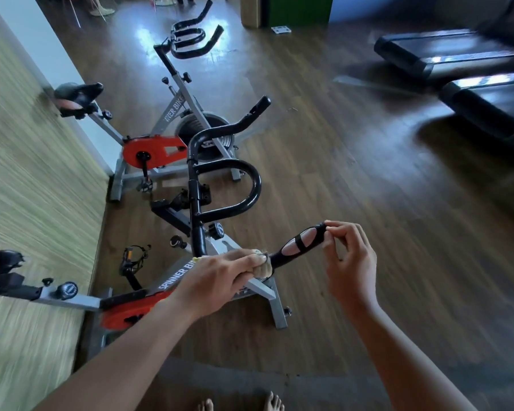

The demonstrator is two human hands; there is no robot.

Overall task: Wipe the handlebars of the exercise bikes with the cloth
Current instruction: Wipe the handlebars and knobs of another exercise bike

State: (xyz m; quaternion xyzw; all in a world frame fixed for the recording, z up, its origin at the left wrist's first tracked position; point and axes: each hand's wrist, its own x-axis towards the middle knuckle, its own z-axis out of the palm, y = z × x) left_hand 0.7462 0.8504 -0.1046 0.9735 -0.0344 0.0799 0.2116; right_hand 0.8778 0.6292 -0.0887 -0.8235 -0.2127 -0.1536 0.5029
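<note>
The near exercise bike has black handlebars (251, 185) with a curved loop in the middle. Its near grip (301, 243) is black with silver sensor pads and points right. My left hand (220, 280) holds a pale cloth (263, 264) wrapped round the bar at the base of that grip. My right hand (346, 256) pinches the tip of the grip with thumb and fingertips. A second bike (172, 114) stands behind, and its handlebars (190, 37) reach toward the far floor.
Both bikes stand along a pale wall (36, 149) on the left, on a dark wood floor. Two black treadmill decks (445, 51) lie at the right. A small white scale (281, 29) rests on the far floor. My bare toes (241, 404) show at the bottom edge.
</note>
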